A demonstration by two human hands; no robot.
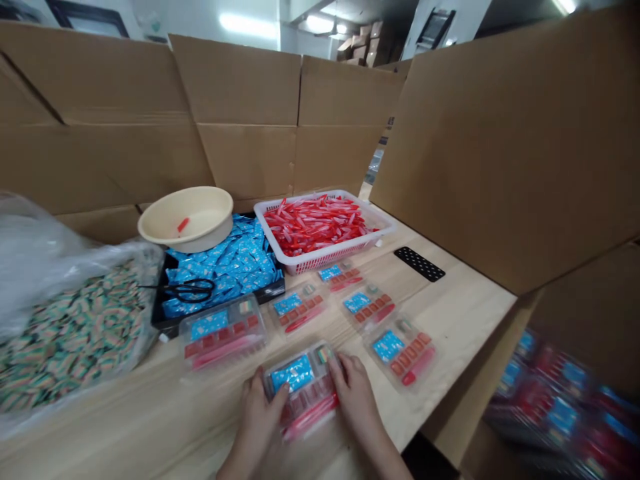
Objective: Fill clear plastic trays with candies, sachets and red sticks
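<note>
Between my two hands is a clear plastic blister pack (306, 385), low over the front of the table. Inside it lie a blue sachet, a row of red squares, a long red-pink piece and a small striped piece. My left hand (263, 407) grips its left side, thumb on the front. My right hand (354, 389) closes on the right side, fingers along the edge. Similar filled packs lie around it: one pack (401, 351) to the right, another pack (367, 305) behind, and a larger-looking pack or stack (223, 331) to the left.
A white basket (295, 268) holds red-pink pieces. Beside it, a black tray (270, 291) of blue sachets carries scissors (193, 289) and a cream bowl (185, 193). A plastic bag (143, 333) of striped pieces lies left. Cardboard walls (245, 90) surround the table; blurred packs (560, 400) sit lower right.
</note>
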